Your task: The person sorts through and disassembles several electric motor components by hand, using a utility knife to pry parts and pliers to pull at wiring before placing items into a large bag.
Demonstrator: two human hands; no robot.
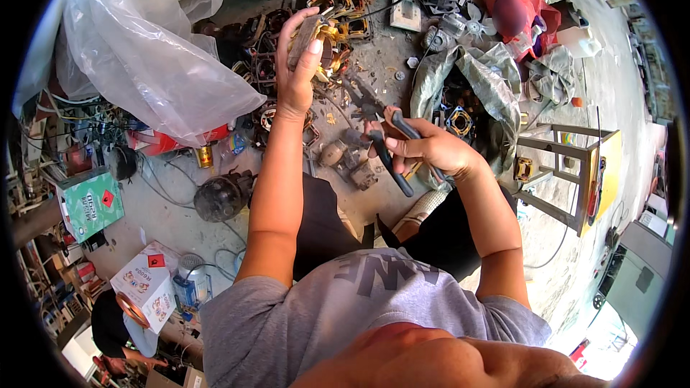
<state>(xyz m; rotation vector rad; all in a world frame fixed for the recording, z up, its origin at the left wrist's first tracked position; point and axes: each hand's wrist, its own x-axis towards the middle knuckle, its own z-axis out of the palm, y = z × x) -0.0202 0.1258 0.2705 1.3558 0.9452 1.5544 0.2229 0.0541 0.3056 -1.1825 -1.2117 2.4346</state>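
My left hand [296,72] is raised and wrapped round a small motor stator [306,37], a grey laminated core with yellow-edged copper windings on its right side. To its lower right, my right hand [431,147] grips a pair of pliers [369,106] by the dark handles. The plier jaws point up and left toward the stator, apart from it. Beneath the jaws, on the floor, lie greasy motor parts [345,156]. Beyond my left hand is a heap of similar stators [352,6] with yellow and black frames.
Clear plastic sheeting [144,50] hangs at the left. At the right are an open grey-green sack [489,72] holding more stators, a red plastic bag [496,0] and a wooden stool [607,172]. A black round motor [221,197] and cardboard boxes [147,280] stand lower left, near another person [115,327].
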